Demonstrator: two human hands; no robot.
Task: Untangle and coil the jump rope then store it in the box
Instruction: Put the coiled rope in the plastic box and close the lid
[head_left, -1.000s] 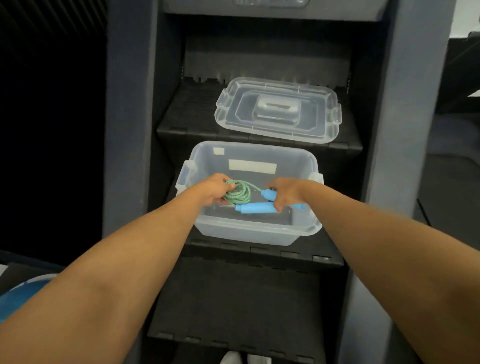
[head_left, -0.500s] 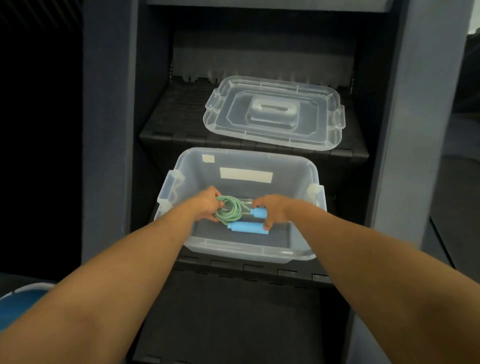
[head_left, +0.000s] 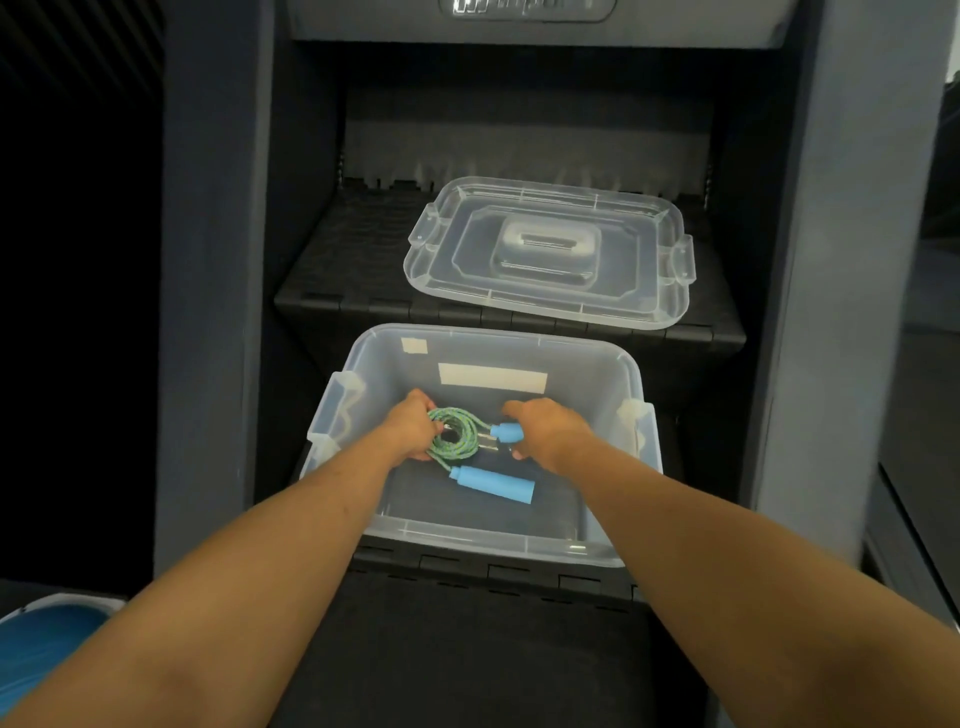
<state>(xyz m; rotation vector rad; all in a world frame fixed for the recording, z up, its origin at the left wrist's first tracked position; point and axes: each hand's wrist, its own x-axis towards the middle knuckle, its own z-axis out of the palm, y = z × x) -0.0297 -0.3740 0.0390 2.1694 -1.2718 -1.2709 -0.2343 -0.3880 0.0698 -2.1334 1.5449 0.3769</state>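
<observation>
Black shelf mid-frame carries box; inside, left hand grips rope, right hand grips 1 handle, walls close.

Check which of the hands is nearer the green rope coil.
Left. The left hand grips the green rope coil at its left edge. The right hand is to the coil's right, holding a blue handle, inside the box.

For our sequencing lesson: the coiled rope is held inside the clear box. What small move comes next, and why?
Probably release it and withdraw: the left hand grips the green coil, the right hand holds one blue handle, low in the box, and the other handle lies on its floor.
</observation>
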